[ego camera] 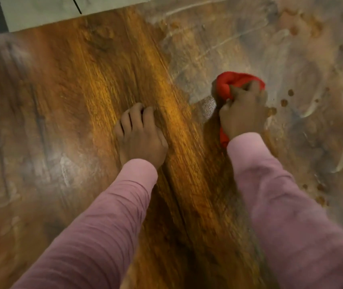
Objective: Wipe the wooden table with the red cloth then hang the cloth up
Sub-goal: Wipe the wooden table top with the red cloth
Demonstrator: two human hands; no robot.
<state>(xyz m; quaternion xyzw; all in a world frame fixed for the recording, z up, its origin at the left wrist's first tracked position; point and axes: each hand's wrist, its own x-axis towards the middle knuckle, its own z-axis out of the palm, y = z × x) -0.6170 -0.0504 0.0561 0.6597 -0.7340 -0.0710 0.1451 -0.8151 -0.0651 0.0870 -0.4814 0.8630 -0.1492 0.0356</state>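
Nearest, two pink sleeves, the left sleeve (103,226) and the right sleeve (281,205), reach out over the wooden tabletop (62,90). The left hand (141,132) rests on the orange-brown grain near the middle, its fingers bent with the tips on the wood, and it holds nothing. To its right and slightly farther, the right hand (243,113) grips the red cloth (229,86), which is bunched up and pressed on the tabletop. Most of the cloth bulges out on the far side of the fingers, and a small end shows beside the wrist. Around that hand the wood carries a greyish smeared film with pale streaks and small brown spots (284,103). At the far left edge lie pale tiles (41,11).
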